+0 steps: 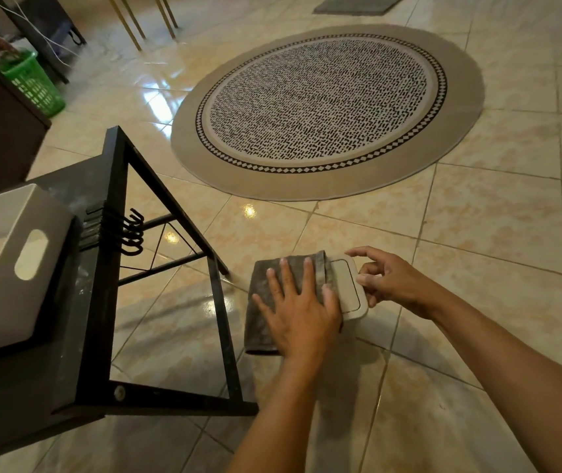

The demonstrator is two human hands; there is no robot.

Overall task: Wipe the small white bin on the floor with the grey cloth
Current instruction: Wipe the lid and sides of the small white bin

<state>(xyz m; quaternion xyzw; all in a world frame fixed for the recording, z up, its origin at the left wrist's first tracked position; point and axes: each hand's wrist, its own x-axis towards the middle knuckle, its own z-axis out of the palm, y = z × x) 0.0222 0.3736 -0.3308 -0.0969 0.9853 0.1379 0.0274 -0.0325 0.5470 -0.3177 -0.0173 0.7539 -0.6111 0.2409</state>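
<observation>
Glossy floor tiles (477,233) carry the small white bin (349,288), near the round rug (327,110). Left hand (298,308) presses the grey cloth (269,302) flat, fingers spread; right hand (388,281) pinches the bin's edge. It looks light, stiff and slippery: steady it by the rim.

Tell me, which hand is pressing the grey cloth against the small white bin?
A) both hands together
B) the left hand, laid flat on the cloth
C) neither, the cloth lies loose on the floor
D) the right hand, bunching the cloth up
B: the left hand lies flat with spread fingers on the grey cloth draped over the small white bin, while the right hand only steadies the bin's bare lid edge.
</observation>
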